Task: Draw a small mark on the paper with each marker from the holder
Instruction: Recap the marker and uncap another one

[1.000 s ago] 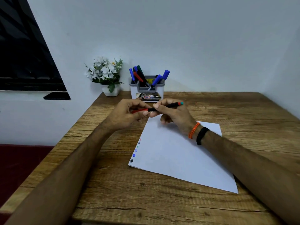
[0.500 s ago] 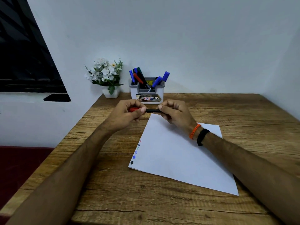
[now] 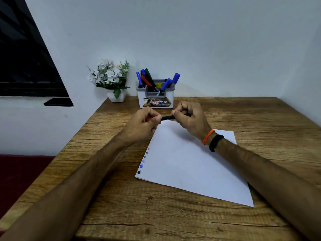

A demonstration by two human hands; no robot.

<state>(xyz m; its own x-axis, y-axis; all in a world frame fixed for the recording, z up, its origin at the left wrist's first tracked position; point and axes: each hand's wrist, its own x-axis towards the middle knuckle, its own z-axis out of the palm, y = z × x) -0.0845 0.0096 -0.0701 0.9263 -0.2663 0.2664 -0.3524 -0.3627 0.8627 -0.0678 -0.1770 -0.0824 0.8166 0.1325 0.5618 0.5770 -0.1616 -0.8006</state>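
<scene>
Can't see most of the marker (image 3: 167, 117), barrel buried in the right hand (image 3: 190, 117), red end swallowed by the left hand (image 3: 143, 123). No telling if capped. Holder (image 3: 156, 100) label too tiny to read, lower marker bodies sunk inside. Marks (image 3: 144, 160) at the paper's (image 3: 191, 167) 9 o'clock edge just smudges. Both forearms cropped at 6 o'clock.

The table (image 3: 225, 112) was rough-grained, matt wood. The paper (image 3: 187, 164) was smooth and matt. The holder (image 3: 141, 96) and markers (image 3: 175, 79) looked like slightly glossy plastic.
</scene>
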